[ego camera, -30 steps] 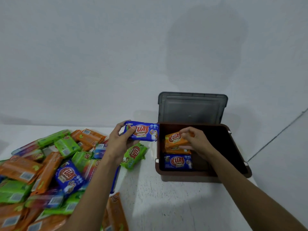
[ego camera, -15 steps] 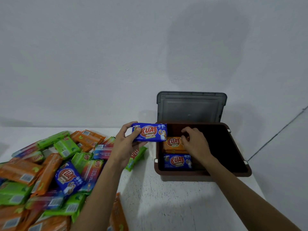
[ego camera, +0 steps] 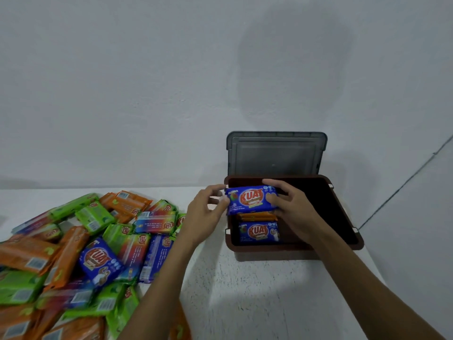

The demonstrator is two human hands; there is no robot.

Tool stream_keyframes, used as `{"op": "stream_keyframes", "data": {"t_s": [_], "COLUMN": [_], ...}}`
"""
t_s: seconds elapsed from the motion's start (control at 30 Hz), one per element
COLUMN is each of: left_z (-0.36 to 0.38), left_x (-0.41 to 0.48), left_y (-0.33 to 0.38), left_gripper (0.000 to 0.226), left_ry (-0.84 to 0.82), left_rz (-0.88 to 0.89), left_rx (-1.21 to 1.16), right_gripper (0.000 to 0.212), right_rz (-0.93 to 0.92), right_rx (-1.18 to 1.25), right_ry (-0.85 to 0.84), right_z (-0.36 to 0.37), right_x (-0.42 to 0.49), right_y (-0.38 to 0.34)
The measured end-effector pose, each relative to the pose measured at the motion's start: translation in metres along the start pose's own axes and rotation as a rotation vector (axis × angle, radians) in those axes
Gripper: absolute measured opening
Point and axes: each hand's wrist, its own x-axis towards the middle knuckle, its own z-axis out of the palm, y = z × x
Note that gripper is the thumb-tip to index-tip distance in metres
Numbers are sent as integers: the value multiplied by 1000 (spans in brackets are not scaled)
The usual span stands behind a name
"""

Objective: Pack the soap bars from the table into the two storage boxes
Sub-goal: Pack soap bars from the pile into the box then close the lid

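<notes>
Since half a second ago the blue soap bar point(ego camera: 252, 200) has crossed from beside the storage box point(ego camera: 343, 244) to above its left half, and the right hand point(ego camera: 293, 209) has lifted off the orange bar point(ego camera: 256, 216) to meet it. Both hands pinch the blue bar: the left hand point(ego camera: 204, 212) at its left end, the right at its right end. Its long axis runs left to right, label up. A second blue bar point(ego camera: 259, 231) lies nearest the box's front wall. Loose bars point(ego camera: 98, 244) crowd the worktop point(ego camera: 245, 290) at left.
</notes>
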Motion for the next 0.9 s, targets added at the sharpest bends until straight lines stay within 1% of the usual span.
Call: {"op": "stream_keyframes", "data": {"t_s": [0.07, 0.13, 0.23, 0.37, 0.5, 0.57, 0.63, 0.77, 0.83, 0.9], "left_z": [2, 6, 12, 14, 15, 16, 16, 17, 17, 15], "left_x": [-4, -8, -13, -14, -14, -16, -17, -17, -17, -17], "left_y": [-12, -24, -35, -38, -38, -39, -40, -40, -40, -42], "left_gripper": [40, 42, 37, 44, 42, 41, 40, 41, 41, 41], "left_ry": [-22, -49, -27, -15, -28, -13, 3, 18, 10, -6], "left_rz": [50, 71, 75, 74, 100, 108, 120, 100, 99, 105], "left_rx": [141, 222, 228, 252, 263, 251, 246, 224, 214, 204], "right_gripper": [34, 34, 32, 29, 31, 35, 41, 43, 43, 43], "right_rz": [4, 27, 67, 138, 186, 183, 172, 178, 154, 92], "right_rx": [-83, -208, -330, -393, -698, -867, -986, -1052, -1040, -1027], "right_ry": [52, 72, 60, 7, 38, 52, 52, 52, 94, 143], "right_z": [-13, -21, -20, -13, -9, -5, -4, -2, -1, 0], "right_x": [-2, -3, -1, 7, 14, 15, 17, 20, 20, 16], "right_y": [5, 9, 15, 24, 36, 39, 42, 47, 48, 43]}}
